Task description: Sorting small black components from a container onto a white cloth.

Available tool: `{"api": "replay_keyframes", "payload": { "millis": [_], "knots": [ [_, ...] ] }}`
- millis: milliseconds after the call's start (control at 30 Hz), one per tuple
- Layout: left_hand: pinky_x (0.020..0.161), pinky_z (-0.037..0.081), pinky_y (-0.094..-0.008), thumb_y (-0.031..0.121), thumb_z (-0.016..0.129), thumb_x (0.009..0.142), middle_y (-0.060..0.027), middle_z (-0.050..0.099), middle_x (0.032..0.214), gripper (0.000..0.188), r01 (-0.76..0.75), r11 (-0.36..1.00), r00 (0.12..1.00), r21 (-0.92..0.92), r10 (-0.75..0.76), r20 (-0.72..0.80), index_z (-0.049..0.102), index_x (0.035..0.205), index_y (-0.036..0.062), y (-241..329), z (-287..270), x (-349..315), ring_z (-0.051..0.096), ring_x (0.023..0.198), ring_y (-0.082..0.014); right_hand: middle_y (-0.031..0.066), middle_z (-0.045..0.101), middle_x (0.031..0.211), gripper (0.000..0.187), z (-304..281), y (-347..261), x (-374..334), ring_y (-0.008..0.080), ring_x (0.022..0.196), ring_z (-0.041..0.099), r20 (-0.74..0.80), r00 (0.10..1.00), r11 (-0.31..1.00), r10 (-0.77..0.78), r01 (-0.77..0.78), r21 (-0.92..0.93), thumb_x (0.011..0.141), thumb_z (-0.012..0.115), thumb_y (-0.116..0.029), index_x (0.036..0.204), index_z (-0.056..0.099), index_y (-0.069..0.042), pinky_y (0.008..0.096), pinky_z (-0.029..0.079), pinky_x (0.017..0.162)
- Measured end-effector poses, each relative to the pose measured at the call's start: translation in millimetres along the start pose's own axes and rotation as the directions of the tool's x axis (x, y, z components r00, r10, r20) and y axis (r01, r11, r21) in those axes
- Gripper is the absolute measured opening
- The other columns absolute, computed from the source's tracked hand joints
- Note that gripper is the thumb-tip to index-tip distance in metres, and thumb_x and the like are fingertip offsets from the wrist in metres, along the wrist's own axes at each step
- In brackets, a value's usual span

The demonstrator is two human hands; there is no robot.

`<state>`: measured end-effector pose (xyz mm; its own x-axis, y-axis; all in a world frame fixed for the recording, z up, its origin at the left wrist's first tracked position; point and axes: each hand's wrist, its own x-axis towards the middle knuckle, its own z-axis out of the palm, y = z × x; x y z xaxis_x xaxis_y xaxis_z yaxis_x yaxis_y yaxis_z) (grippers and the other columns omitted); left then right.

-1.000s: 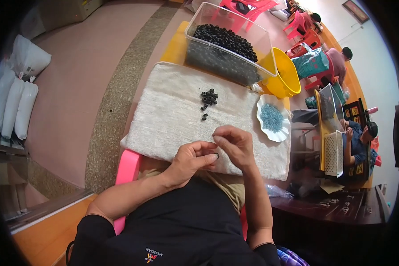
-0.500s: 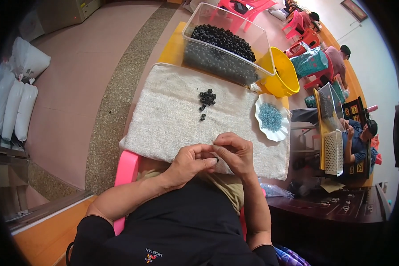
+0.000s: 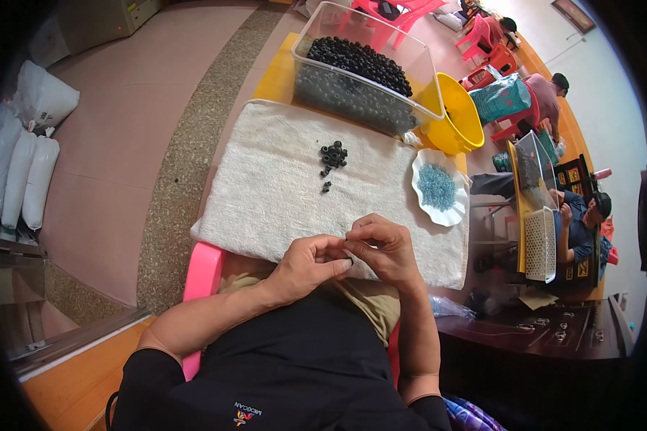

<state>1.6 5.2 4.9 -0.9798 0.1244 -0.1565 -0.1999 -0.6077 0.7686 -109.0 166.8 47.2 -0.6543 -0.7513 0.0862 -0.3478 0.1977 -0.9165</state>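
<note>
Both hands meet over the near edge of a white towel [image 3: 266, 179]. My left hand [image 3: 305, 269] is closed, with a small black ring-shaped piece [image 3: 351, 263] showing at its thumb tip. Close against it, my right hand [image 3: 384, 251] pinches with thumb and forefinger; a tiny dark spot shows at the fingertips, too small to name. Farther up the towel lies a small pile of black ring-shaped pieces [image 3: 333, 154], with a few strays trailing toward me. To the right, a white scalloped dish [image 3: 449, 216] holds many small clear-blue beads [image 3: 436, 185].
Behind the towel stands a clear plastic bin [image 3: 366, 90] of black pieces, beside a yellow bucket [image 3: 469, 126]. A pink chair [image 3: 203, 276] is under me. White sacks [image 3: 39, 179] rest at far left. At right, another person [image 3: 579, 223] sits by a white perforated basket [image 3: 540, 244].
My right fingertips have shifted slightly, and a dark spot now shows between them. The whole scene has slid a little up and left in view. Both hands stay together.
</note>
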Motion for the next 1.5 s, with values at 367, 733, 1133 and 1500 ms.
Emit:
{"api": "replay_keyframes", "payload": {
  "millis": [367, 733, 1133, 1500],
  "knots": [
    [0.079, 0.051, -0.0224, 0.004, 0.065, 0.092, -0.0022, 0.064, 0.1, 0.025, -0.028, 0.989, 0.999, 0.144, 0.023, 0.034, 0.059, 0.116, -0.0017, -6.2, -3.5, 0.6, 0.061, 0.09, -0.0071, 0.0054, 0.063, 0.093, 0.014, -2.5, -5.2, -1.1, 0.0115, 0.085, 0.062, 0.052, 0.998, 0.997, 0.033, -0.029, -0.072, 0.082, 0.072, 0.005, 0.094, 0.07, 0.0, 0.0235, 0.052, 0.073],
    [0.079, 0.051, -0.022, 0.005, 0.065, 0.092, -0.0021, 0.064, 0.101, 0.027, -0.017, 0.982, 1.0, 0.187, 0.013, 0.018, 0.059, 0.117, -0.002, -3.6, -2.3, 0.7, 0.061, 0.09, -0.0068, 0.01, 0.066, 0.088, 0.014, 0.8, -10.4, -2.6, 0.0221, 0.08, 0.067, 0.017, 0.994, 0.993, 0.112, -0.111, -0.029, 0.081, 0.071, -0.002, 0.095, 0.071, -0.002, 0.0303, 0.052, 0.071],
    [0.08, 0.051, -0.0211, 0.004, 0.064, 0.092, -0.0035, 0.064, 0.105, 0.031, -0.023, 0.985, 1.0, 0.17, 0.024, -0.006, 0.058, 0.122, -0.0031, -0.8, -3.2, 1.7, 0.061, 0.093, -0.0065, 0.0074, 0.065, 0.086, 0.016, 1.5, -9.1, -3.6, 0.0176, 0.079, 0.065, 0.029, 0.992, 0.968, -0.122, 0.125, -0.216, 0.081, 0.07, 0.006, 0.095, 0.07, -0.001, 0.0277, 0.05, 0.068],
    [0.083, 0.051, -0.0234, 0.003, 0.062, 0.093, -0.004, 0.065, 0.105, 0.026, -0.019, 0.996, 0.997, 0.092, 0.012, 0.07, 0.059, 0.119, -0.0026, -3.9, -3.4, 1.7, 0.062, 0.094, -0.0085, 0.0078, 0.062, 0.094, 0.013, -5.1, -5.6, -9.9, 0.0141, 0.085, 0.064, 0.114, 0.99, 0.997, 0.08, -0.081, 0.003, 0.083, 0.065, 0.005, 0.095, 0.067, 0.001, 0.0256, 0.052, 0.075]
  ]
}}
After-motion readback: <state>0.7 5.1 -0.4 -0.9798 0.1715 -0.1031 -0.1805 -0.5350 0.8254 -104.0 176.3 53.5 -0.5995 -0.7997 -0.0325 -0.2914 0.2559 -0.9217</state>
